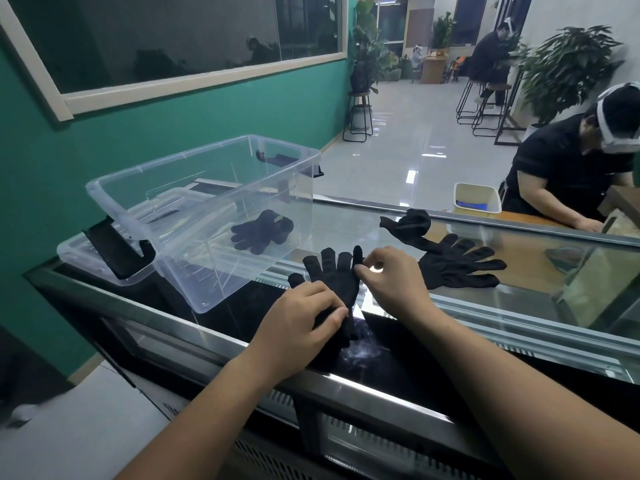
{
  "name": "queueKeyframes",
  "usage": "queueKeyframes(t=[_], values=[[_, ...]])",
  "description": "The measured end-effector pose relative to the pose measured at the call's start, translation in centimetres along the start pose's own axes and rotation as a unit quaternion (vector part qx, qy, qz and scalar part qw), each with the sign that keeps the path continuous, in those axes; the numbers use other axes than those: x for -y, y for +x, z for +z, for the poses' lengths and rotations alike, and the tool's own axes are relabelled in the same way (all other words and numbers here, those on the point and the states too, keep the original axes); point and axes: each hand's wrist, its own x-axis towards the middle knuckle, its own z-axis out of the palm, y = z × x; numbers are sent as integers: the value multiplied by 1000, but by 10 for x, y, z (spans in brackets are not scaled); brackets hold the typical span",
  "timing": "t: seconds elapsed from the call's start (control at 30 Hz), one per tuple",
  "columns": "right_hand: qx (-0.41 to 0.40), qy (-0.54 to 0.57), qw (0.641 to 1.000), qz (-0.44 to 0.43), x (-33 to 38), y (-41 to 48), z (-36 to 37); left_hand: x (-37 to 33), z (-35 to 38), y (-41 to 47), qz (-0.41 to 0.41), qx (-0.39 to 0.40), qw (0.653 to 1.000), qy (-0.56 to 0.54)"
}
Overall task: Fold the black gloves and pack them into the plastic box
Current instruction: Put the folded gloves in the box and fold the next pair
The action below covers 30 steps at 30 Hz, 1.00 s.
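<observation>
— What's in the plastic box [194,265]?

— One folded glove [261,232], black, lying on the bottom towards the right end. The box is clear and open on top, and it stands on the left part of the glass counter [519,306].

— And the lid?

— A clear lid [74,249] with a black clip lies at the box's left corner (whether the box rests on it, I cannot tell).

— Any writing or labels?

— There's a small pale tag on the folded glove, too small to read.

— Where are the hands?

— Both are on a spread glove [334,275], which lies flat on the counter just in front of the box, fingers pointing away. The left hand [304,313] holds its cuff end with curled fingers and the thumb on the cloth. The right hand [391,282] pinches its edge near the fingers between thumb and forefinger.

— Other gloves?

— Loose gloves [460,265] lie spread to the right, apart from the hands, and a crumpled glove [410,221] sits behind them.

— Any other container?

— A white bin [477,199] stands beyond the counter with something blue inside, near another person [571,168]
</observation>
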Motion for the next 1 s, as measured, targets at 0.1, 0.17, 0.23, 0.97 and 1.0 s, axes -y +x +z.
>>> queueKeyframes(t=[0.1, 0.17, 0.23, 0.97, 1.0], values=[[-7, -15, 1000, 7, 0, 0, 1, 2, -1, 0, -18, -1, 1000, -24], [-13, -18, 1000, 13, -1, 1, 2, 3, -2, 0, -18, -5, 999, -33], [-24, -8, 1000, 8, -2, 1, 3, 4, -1, -1, -16, -6, 999, -44], [45, -38, 947, -315, 0, -30, -5, 15, -10, -13, 14, -3, 998, 57], [51, -35, 941, -333, 0, -33, -8, 15, -10, -13, 15, -15, 998, 55]])
